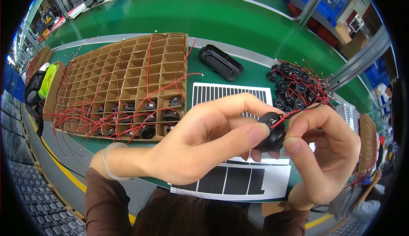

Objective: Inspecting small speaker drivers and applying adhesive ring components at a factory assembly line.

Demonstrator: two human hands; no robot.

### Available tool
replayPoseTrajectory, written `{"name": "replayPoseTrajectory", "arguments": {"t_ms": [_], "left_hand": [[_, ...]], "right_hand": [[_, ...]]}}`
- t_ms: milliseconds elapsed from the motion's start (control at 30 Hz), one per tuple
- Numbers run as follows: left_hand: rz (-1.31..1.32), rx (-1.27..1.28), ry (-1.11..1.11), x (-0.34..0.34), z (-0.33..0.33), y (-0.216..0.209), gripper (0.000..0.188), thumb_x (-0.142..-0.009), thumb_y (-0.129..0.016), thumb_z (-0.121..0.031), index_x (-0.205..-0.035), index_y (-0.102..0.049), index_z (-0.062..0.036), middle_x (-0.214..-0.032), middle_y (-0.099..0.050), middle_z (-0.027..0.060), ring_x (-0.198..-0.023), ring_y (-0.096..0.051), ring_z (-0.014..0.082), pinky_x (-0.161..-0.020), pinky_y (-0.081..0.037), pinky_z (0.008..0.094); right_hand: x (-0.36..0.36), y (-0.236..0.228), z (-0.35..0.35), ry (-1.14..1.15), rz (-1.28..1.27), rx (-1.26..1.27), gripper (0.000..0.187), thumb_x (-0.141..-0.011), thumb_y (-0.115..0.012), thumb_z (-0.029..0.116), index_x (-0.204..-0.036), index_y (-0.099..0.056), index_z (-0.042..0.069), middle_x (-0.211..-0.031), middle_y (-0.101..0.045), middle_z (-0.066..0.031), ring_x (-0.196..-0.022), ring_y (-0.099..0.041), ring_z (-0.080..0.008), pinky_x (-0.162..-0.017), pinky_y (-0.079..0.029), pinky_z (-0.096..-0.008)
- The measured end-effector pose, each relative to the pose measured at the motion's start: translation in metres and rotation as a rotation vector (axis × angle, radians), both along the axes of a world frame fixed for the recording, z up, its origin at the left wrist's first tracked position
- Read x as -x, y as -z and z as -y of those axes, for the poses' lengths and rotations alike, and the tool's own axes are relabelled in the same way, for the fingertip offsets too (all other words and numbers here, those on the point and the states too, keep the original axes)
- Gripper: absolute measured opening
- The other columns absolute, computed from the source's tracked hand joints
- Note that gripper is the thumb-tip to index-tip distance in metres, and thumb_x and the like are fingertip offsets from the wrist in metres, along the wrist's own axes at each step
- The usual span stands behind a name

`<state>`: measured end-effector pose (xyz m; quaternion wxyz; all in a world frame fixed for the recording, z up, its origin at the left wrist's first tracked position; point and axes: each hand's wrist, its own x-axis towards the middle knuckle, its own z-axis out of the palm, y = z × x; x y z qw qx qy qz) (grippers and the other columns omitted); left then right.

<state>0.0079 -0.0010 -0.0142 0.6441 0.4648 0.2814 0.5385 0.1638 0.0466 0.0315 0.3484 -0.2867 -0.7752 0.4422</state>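
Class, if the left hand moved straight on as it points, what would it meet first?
Holding the black part, the left hand would probably meet the right hand first; depth is unclear.

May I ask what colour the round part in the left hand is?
The round part is mostly black, best seen in the head view.

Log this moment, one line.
Left hand: gripping black speaker; right hand: fingertips at its edge; divided carton: left, partly filled; speaker pile: right

The round speaker [275,139] looks like smooth plastic. The divided box [186,54] is of matt cardboard. The black tray [219,62] seems of glossy plastic. The green belt [191,19] is smooth and shiny.
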Motion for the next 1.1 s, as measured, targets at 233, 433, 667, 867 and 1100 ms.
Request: {"name": "replayPoseTrajectory", "arguments": {"t_ms": [233,433,667,867,1100], "left_hand": [[0.052,-0.004,0.015,-0.001,0.000,0.004,0.038,-0.082,-0.040,-0.019,-0.109,-0.035,0.0072,-0.099,-0.049,0.0133,-0.082,-0.050,0.0133,-0.068,-0.041,0.0249],[0.033,-0.001,0.039,0.000,-0.004,0.003,0.037,-0.082,-0.040,-0.019,-0.109,-0.036,0.0068,-0.101,-0.048,0.0130,-0.083,-0.049,0.0137,-0.068,-0.040,0.0246],[0.150,0.026,0.118,-0.001,-0.006,0.006,0.041,-0.083,-0.038,-0.026,-0.107,-0.037,0.0065,-0.087,-0.050,0.0138,-0.077,-0.049,0.0162,-0.063,-0.039,0.0250],[0.371,0.030,0.171,0.002,-0.004,0.005,0.031,-0.086,-0.034,-0.028,-0.097,-0.044,-0.0013,-0.084,-0.051,0.0109,-0.069,-0.047,0.0119,-0.066,-0.039,0.0240],[0.317,0.025,0.008,0.004,-0.005,0.002,0.024,-0.083,-0.045,-0.021,-0.096,-0.045,-0.0016,-0.078,-0.052,0.0046,-0.067,-0.048,0.0088,-0.064,-0.040,0.0215]], "right_hand": [[0.001,0.002,0.001,0.036,-0.005,-0.052,0.008,-0.064,-0.052,-0.001,-0.069,-0.046,-0.003,-0.067,-0.050,-0.0076,-0.057,-0.046,-0.0082,-0.050,-0.037,-0.0163],[0.003,0.008,0.001,0.046,-0.036,-0.259,0.011,-0.060,-0.052,-0.004,-0.068,-0.044,-0.002,-0.062,-0.047,-0.0067,-0.056,-0.044,-0.0093,-0.050,-0.035,-0.0166],[0.011,0.009,0.002,0.224,-0.103,-0.362,0.019,-0.061,-0.049,-0.007,-0.079,-0.045,-0.003,-0.061,-0.045,-0.0053,-0.059,-0.047,-0.0116,-0.050,-0.036,-0.0174],[0.012,0.016,-0.001,0.075,-0.062,-0.873,0.027,-0.058,-0.049,-0.013,-0.081,-0.058,-0.002,-0.075,-0.055,-0.0132,-0.063,-0.053,-0.0200,-0.053,-0.042,-0.0253],[0.022,0.027,-0.002,0.153,0.045,-1.113,0.034,-0.062,-0.043,-0.013,-0.094,-0.053,-0.004,-0.082,-0.055,-0.0152,-0.066,-0.054,-0.0227,-0.055,-0.044,-0.0267]]}}
